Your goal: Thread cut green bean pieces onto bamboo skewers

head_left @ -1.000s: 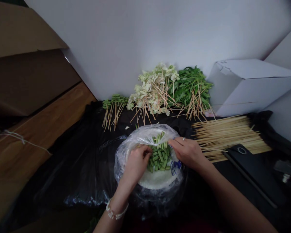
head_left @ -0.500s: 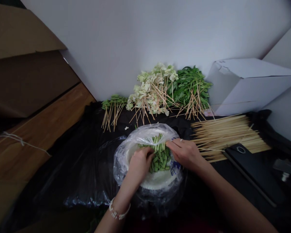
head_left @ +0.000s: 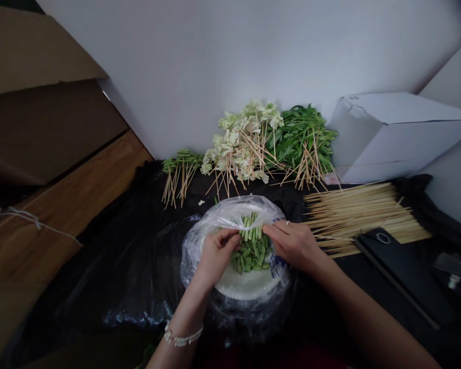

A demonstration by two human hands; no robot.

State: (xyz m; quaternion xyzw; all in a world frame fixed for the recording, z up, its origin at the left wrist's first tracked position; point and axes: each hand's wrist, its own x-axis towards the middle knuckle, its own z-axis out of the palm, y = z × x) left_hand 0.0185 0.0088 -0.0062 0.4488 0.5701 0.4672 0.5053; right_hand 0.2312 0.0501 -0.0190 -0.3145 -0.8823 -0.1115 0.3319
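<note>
Cut green bean pieces (head_left: pixel 254 253) lie heaped on a white plate or shallow bowl (head_left: pixel 246 287) wrapped in a clear plastic bag (head_left: pixel 194 251). Above the heap, several bean pieces line up side by side in a row (head_left: pixel 252 228). My right hand (head_left: pixel 295 244), with a ring, pinches the right end of this row; a thin skewer appears to run out past the hand to the right. At the row's left end, my left hand (head_left: pixel 216 254) is closed, thumb against forefinger, apparently on a green bean piece mostly hidden by the fingers.
Skewered green beans (head_left: pixel 182 160), pale cabbage-like leaves (head_left: pixel 242 136) and leafy greens (head_left: pixel 305 128) lie along the wall. Loose bamboo skewers (head_left: pixel 364 212) and a dark phone (head_left: pixel 399 271) are at right. A white box (head_left: pixel 399 133) and cardboard box (head_left: pixel 42 118) flank the black plastic sheet (head_left: pixel 138 256).
My left hand has risen from the bean heap and shifted slightly left, its fingertips now pinched at the row's left end. My right hand stays almost still.
</note>
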